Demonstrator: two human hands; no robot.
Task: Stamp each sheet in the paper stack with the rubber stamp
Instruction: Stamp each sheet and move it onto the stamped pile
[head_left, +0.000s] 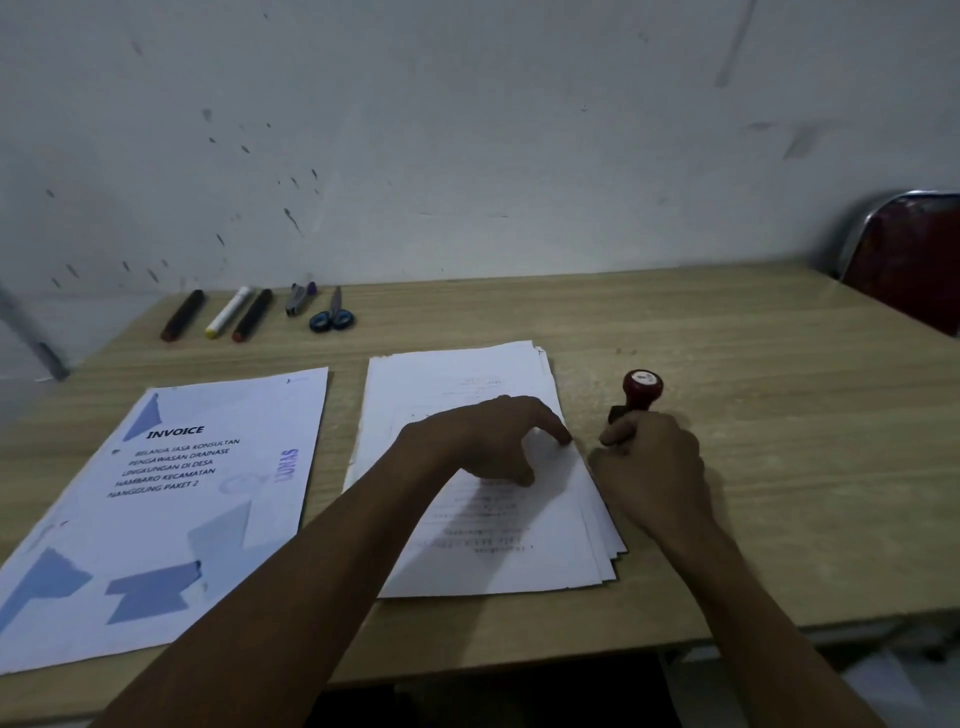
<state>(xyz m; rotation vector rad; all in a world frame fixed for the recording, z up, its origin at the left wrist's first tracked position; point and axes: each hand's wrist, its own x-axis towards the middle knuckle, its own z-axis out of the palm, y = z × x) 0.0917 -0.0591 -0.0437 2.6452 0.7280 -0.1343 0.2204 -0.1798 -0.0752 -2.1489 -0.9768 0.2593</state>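
A stack of white printed sheets lies in the middle of the wooden table. My left hand rests on the top sheet, fingertips touching the paper near the stack's right edge. Just right of the stack, my right hand grips the rubber stamp, a dark red knob-topped handle standing upright on the table. To the left lies an invoice sheet with blue shapes and a purple stamp mark on it.
Along the table's back edge lie three markers, a stapler and blue-handled scissors. A red chair with a chrome frame stands at the far right. A white wall rises behind the table.
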